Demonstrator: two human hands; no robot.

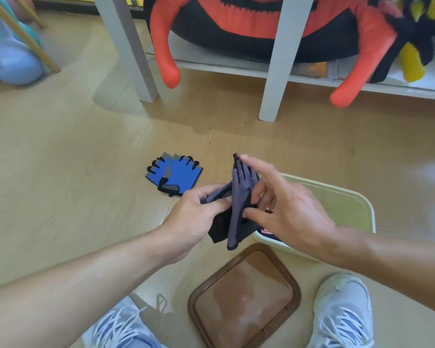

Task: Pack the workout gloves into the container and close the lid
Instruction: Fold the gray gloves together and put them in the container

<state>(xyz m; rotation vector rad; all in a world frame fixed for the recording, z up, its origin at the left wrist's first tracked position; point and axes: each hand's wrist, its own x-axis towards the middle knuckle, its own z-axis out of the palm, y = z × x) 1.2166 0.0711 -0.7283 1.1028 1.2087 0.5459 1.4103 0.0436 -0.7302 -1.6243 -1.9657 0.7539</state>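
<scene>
Two pairs of gloves show here. One soft grey-purple and black fabric pair of workout gloves (236, 204) is held in the air just above the near-left edge of the pale cream plastic container (347, 204). The left hand (199, 217) is closed on the cuff end, thumb and fingers pinching the cloth. The right hand (286, 209) has its fingers spread, thumb and fingertips pressing the other side. One blue, grey and black fingerless pair (173, 175) lies stacked on the wooden floor (60, 172), apart from the container. One brown translucent rectangular lid (244, 297) lies between two white sneakers. The gloves look light, limp and easy to fold; gripping the stiffer cuff or palm should keep them together. Something pink shows inside the container, too hidden to identify.
</scene>
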